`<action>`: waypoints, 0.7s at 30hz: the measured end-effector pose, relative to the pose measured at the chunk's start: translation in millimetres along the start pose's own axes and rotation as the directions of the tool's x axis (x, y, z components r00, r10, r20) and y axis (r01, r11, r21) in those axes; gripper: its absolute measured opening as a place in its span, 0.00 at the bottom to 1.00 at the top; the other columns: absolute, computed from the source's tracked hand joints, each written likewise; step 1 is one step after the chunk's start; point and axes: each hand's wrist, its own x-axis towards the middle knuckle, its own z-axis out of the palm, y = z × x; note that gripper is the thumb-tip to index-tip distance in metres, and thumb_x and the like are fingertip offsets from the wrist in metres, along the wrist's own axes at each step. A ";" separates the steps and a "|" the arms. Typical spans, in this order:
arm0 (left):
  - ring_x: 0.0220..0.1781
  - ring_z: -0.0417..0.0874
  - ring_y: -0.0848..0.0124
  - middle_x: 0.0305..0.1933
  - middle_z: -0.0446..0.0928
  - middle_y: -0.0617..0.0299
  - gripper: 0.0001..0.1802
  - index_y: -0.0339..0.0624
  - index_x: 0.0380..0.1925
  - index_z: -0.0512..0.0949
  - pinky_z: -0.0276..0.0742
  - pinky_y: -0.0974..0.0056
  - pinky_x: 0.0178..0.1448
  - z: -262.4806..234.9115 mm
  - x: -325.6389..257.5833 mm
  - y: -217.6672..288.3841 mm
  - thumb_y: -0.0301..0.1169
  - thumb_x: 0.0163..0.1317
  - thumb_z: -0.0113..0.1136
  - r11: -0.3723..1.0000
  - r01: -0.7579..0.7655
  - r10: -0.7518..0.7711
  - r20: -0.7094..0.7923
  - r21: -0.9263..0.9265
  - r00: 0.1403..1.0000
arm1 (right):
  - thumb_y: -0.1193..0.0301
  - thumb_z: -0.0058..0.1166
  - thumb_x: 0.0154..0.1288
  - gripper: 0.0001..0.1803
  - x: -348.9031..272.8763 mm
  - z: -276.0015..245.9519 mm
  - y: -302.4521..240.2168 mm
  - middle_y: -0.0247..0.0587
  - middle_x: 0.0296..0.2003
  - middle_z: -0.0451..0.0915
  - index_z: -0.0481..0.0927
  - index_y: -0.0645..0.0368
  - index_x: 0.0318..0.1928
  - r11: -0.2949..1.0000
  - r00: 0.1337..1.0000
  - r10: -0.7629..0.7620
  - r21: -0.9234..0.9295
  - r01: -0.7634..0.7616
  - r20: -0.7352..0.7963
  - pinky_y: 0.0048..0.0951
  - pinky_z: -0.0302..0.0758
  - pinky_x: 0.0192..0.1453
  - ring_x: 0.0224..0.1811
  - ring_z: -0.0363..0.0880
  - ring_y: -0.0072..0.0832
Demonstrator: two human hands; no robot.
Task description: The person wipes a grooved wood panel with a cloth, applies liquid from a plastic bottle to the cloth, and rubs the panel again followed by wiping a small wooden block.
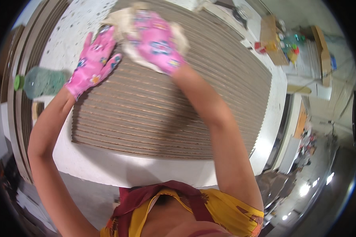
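Note:
A large grey-brown ribbed panel (146, 110), with lighter thin lines along its grooves, lies on a white table (162, 168). My right hand (157, 41), in a pink flowered glove, presses a crumpled cream cloth (122, 21) onto the panel's far part. Motion blurs this hand and the cloth, and the fingertips are partly lost against the fabric. At the panel's left edge, my left hand (95, 63), gloved alike, rests palm down with its fingers spread. It holds nothing, and its fingertips reach close to the cloth.
A clear bottle with a green cap (43, 82) lies on its side at the left. Long stacked boards (23, 118) line the left edge. A cardboard box (273, 41) stands at the far right, with bottles and small items beside it. Dark speckles dot the table's far left.

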 end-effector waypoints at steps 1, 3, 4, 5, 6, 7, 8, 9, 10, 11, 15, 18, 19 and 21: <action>0.73 0.58 0.54 0.72 0.57 0.47 0.29 0.32 0.62 0.64 0.40 0.47 0.77 -1.3 2.8 3.4 0.42 0.69 0.46 1.000 -0.004 0.004 -0.008 0.001 1.000 | 0.65 0.48 0.55 0.25 20.8 8.8 -1.3 0.51 0.48 0.77 0.75 0.59 0.54 0.582 0.980 -0.200 -0.804 0.121 0.003 0.44 0.69 0.59 0.57 0.71 0.43; 0.72 0.59 0.53 0.70 0.59 0.43 0.27 0.29 0.59 0.66 0.40 0.46 0.76 3.7 0.7 -3.3 0.40 0.69 0.48 1.000 0.019 -0.019 -0.027 0.002 0.999 | 0.63 0.48 0.57 0.24 39.1 2.8 -1.5 0.47 0.55 0.75 0.76 0.53 0.55 0.801 0.986 -0.161 -0.578 0.152 0.036 0.46 0.63 0.64 0.63 0.67 0.46; 0.72 0.58 0.53 0.70 0.59 0.42 0.27 0.29 0.59 0.66 0.40 0.46 0.76 6.5 7.9 -2.7 0.40 0.68 0.48 1.000 0.003 -0.003 -0.017 0.011 1.000 | 0.62 0.49 0.57 0.24 33.4 -20.1 -0.4 0.45 0.56 0.75 0.76 0.52 0.55 0.803 0.992 -0.112 -0.583 0.125 0.060 0.47 0.64 0.64 0.64 0.67 0.45; 0.73 0.58 0.52 0.69 0.60 0.41 0.27 0.30 0.59 0.66 0.40 0.46 0.76 5.8 9.1 -8.5 0.40 0.68 0.49 0.999 0.007 -0.007 -0.003 0.039 1.000 | 0.61 0.50 0.57 0.25 29.3 -40.3 -0.2 0.43 0.57 0.75 0.76 0.51 0.56 0.811 0.994 -0.074 -0.574 0.110 0.085 0.47 0.64 0.64 0.65 0.66 0.45; 0.73 0.57 0.53 0.70 0.59 0.42 0.29 0.31 0.63 0.62 0.40 0.46 0.76 8.9 4.7 -19.1 0.40 0.68 0.48 0.989 0.004 -0.005 0.012 0.146 1.000 | 0.60 0.49 0.58 0.24 14.3 -58.7 4.0 0.44 0.56 0.75 0.76 0.52 0.55 0.808 0.993 -0.093 -0.578 0.116 0.070 0.46 0.65 0.64 0.63 0.67 0.43; 0.75 0.55 0.55 0.72 0.56 0.46 0.31 0.35 0.67 0.58 0.39 0.46 0.76 10.3 2.3 -17.8 0.39 0.68 0.48 0.992 0.019 -0.020 0.002 0.122 1.000 | 0.59 0.48 0.60 0.24 -15.0 -82.3 19.1 0.44 0.55 0.75 0.76 0.54 0.55 0.782 0.995 -0.101 -0.616 0.092 0.020 0.44 0.66 0.63 0.62 0.68 0.41; 0.75 0.54 0.56 0.73 0.54 0.48 0.31 0.38 0.68 0.57 0.39 0.47 0.76 6.8 9.2 -11.5 0.38 0.68 0.48 0.998 0.003 -0.003 0.005 0.064 1.000 | 0.57 0.47 0.61 0.24 -48.8 -110.3 34.7 0.44 0.54 0.75 0.76 0.55 0.54 0.746 0.996 -0.081 -0.665 0.033 -0.042 0.43 0.67 0.63 0.60 0.70 0.40; 0.76 0.53 0.57 0.75 0.53 0.51 0.32 0.41 0.69 0.55 0.39 0.47 0.76 -1.3 14.4 -4.5 0.37 0.67 0.48 1.000 -0.006 0.006 0.012 0.012 1.000 | 0.56 0.45 0.62 0.24 -84.6 -140.9 45.2 0.44 0.53 0.76 0.76 0.56 0.53 0.701 0.992 -0.053 -0.712 -0.041 -0.110 0.42 0.68 0.62 0.59 0.71 0.38; 0.76 0.53 0.58 0.76 0.51 0.54 0.33 0.45 0.71 0.53 0.38 0.48 0.77 0.3 7.3 -9.8 0.37 0.67 0.47 1.000 -0.007 0.007 0.008 0.008 1.000 | 0.54 0.44 0.63 0.25 -116.3 -166.1 58.8 0.44 0.52 0.76 0.75 0.57 0.53 0.665 0.984 -0.023 -0.738 -0.115 -0.175 0.41 0.69 0.62 0.58 0.72 0.36; 0.76 0.53 0.58 0.76 0.51 0.54 0.33 0.45 0.71 0.52 0.38 0.48 0.77 4.8 6.6 -7.3 0.36 0.67 0.47 1.000 -0.015 0.015 0.018 -0.020 1.000 | 0.53 0.43 0.65 0.25 -153.5 -196.1 70.0 0.44 0.51 0.76 0.75 0.58 0.52 0.596 0.967 0.023 -0.773 -0.218 -0.255 0.39 0.70 0.61 0.56 0.73 0.34; 0.76 0.53 0.58 0.76 0.51 0.53 0.33 0.45 0.71 0.53 0.38 0.49 0.77 3.2 3.6 -14.4 0.36 0.67 0.47 0.999 -0.043 0.043 0.007 -0.021 0.999 | 0.51 0.43 0.67 0.25 -262.4 -321.0 88.9 0.47 0.46 0.79 0.78 0.56 0.51 -0.022 0.825 0.158 -0.837 -0.547 -0.543 0.39 0.72 0.59 0.52 0.77 0.37; 0.76 0.52 0.58 0.76 0.51 0.54 0.32 0.44 0.72 0.52 0.38 0.50 0.77 7.4 8.0 -10.2 0.37 0.69 0.45 0.998 -0.056 0.056 0.013 -0.031 0.998 | 0.54 0.44 0.66 0.23 -355.4 -429.6 110.5 0.51 0.43 0.81 0.79 0.53 0.53 -0.037 0.580 0.323 -0.622 -0.782 -0.748 0.43 0.74 0.54 0.49 0.79 0.44; 0.77 0.51 0.58 0.76 0.51 0.54 0.32 0.44 0.72 0.52 0.38 0.51 0.77 9.3 13.3 -9.4 0.38 0.70 0.44 0.998 -0.063 0.063 0.018 -0.024 0.998 | 0.56 0.46 0.64 0.22 -394.8 -466.4 132.5 0.52 0.44 0.81 0.79 0.51 0.54 -0.059 0.506 0.416 -0.577 -0.814 -0.756 0.44 0.74 0.53 0.48 0.79 0.45; 0.76 0.52 0.59 0.76 0.50 0.53 0.33 0.44 0.71 0.53 0.39 0.50 0.77 -0.2 13.6 -2.7 0.35 0.67 0.47 0.999 -0.028 0.029 0.028 -0.030 0.999 | 0.59 0.48 0.62 0.21 -377.3 -453.9 126.0 0.50 0.46 0.80 0.79 0.46 0.55 0.021 0.652 0.129 -0.655 -0.755 -0.747 0.42 0.74 0.54 0.49 0.78 0.45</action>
